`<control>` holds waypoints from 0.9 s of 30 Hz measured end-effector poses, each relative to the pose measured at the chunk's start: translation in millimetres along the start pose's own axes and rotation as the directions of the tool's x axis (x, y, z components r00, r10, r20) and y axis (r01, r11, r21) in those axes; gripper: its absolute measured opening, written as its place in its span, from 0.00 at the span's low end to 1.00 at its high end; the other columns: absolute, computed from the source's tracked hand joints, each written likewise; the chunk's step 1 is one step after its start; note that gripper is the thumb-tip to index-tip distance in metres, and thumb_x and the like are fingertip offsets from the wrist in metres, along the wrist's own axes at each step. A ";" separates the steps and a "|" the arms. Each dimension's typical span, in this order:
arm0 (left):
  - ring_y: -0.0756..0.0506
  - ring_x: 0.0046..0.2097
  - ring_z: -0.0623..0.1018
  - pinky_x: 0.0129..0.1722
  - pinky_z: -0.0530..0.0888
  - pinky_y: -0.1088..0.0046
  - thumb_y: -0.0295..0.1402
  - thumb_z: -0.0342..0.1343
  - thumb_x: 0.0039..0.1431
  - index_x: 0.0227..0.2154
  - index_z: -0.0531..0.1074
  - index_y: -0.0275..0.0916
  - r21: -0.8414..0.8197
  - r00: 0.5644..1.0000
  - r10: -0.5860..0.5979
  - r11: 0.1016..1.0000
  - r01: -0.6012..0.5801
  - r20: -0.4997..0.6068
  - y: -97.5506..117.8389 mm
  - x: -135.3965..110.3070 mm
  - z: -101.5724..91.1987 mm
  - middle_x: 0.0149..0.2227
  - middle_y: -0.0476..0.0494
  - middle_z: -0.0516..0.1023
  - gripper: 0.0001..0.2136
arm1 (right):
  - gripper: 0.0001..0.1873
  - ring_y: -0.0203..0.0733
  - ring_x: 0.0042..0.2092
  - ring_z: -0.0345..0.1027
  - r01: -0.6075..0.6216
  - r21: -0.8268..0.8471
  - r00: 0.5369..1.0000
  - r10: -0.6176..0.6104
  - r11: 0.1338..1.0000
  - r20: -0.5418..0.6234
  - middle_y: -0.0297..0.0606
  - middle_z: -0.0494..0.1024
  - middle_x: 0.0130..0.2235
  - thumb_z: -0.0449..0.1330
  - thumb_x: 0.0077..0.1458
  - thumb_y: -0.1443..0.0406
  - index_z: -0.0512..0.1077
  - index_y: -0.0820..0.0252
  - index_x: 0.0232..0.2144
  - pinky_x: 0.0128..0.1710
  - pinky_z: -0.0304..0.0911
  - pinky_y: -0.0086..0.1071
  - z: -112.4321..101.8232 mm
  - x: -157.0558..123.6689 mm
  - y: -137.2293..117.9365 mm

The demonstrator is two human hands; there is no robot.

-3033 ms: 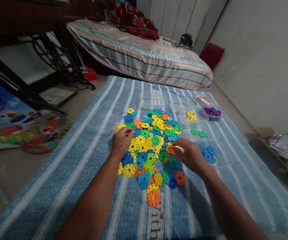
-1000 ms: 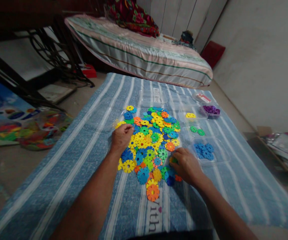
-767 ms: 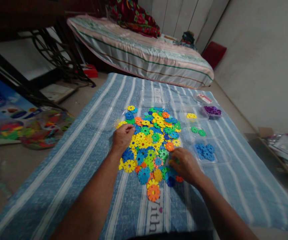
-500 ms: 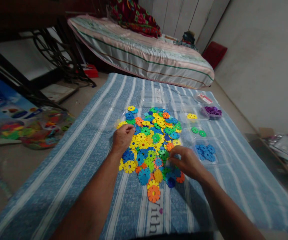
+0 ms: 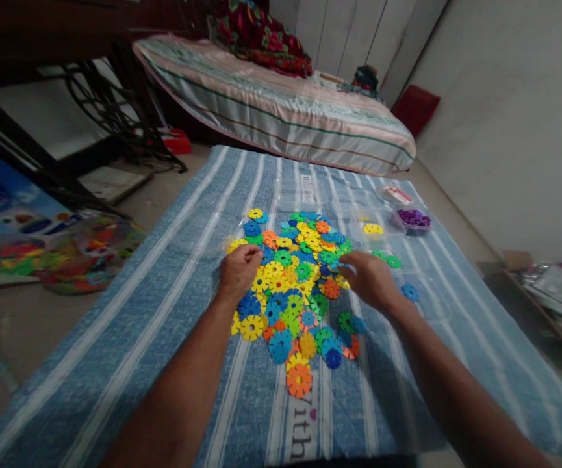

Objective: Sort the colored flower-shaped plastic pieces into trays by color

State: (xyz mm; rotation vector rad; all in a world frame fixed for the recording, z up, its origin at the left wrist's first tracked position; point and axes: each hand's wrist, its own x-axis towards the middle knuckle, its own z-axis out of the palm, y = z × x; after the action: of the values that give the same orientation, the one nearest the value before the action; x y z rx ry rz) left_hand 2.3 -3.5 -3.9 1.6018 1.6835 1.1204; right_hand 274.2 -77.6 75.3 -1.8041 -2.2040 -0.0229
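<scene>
A heap of colourful flower-shaped plastic discs [image 5: 296, 279] lies on a blue striped cloth [image 5: 173, 292]. My left hand [image 5: 238, 270] rests as a closed fist on the heap's left edge; what is inside it is hidden. My right hand [image 5: 371, 279] hovers over the heap's right edge, fingers curled and pinched toward the left, and I cannot make out what they hold. Clear trays stand to the right: one with green discs [image 5: 394, 261] just beyond my right hand, one with blue discs [image 5: 410, 292] partly hidden by my wrist, one with yellow discs [image 5: 372, 228] and one with purple discs [image 5: 413, 220].
A striped mattress [image 5: 281, 110] lies beyond the cloth. A clear bag of colourful pieces [image 5: 66, 253] sits on the floor at left, beside a black metal stand [image 5: 105, 110]. A wall and a cardboard box [image 5: 544, 279] are at the right.
My right hand rose from the near right part of the heap and moved away toward the tray with green discs. My left fist stayed put.
</scene>
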 end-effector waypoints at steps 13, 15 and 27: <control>0.46 0.36 0.80 0.38 0.75 0.74 0.39 0.54 0.49 0.33 0.76 0.39 0.009 1.000 -0.002 1.000 0.002 -0.009 0.8 -0.7 -0.4 0.33 0.48 0.82 0.12 | 0.10 0.45 0.44 0.68 -0.029 -0.162 0.946 0.079 0.986 0.313 0.43 0.76 0.40 0.56 0.61 0.61 0.74 0.60 0.35 0.40 0.56 0.32 30.4 -42.3 -32.3; 0.46 0.36 0.80 0.39 0.75 0.74 0.39 0.53 0.49 0.32 0.76 0.39 0.010 1.000 -0.001 1.000 0.002 -0.007 1.6 -0.8 -0.8 0.33 0.48 0.82 0.12 | 0.10 0.46 0.45 0.67 -0.040 -0.179 0.953 0.091 0.983 0.290 0.43 0.76 0.40 0.57 0.61 0.59 0.74 0.60 0.36 0.41 0.55 0.33 29.4 -42.0 -34.9; 0.45 0.36 0.80 0.39 0.75 0.74 0.40 0.53 0.49 0.32 0.76 0.39 -0.001 1.000 0.021 1.000 -0.021 -0.013 -2.3 0.3 0.4 0.33 0.47 0.82 0.12 | 0.12 0.43 0.38 0.66 0.105 -0.158 0.994 -0.107 0.982 -0.002 0.41 0.76 0.31 0.54 0.61 0.70 0.73 0.60 0.26 0.40 0.54 0.34 48.3 -46.7 -32.6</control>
State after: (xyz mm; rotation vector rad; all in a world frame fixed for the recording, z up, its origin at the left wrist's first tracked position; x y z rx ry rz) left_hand 1.5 -3.0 -6.0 1.6182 1.6782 1.1440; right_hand 240.6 -119.9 23.7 -1.7577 -2.3474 -0.2350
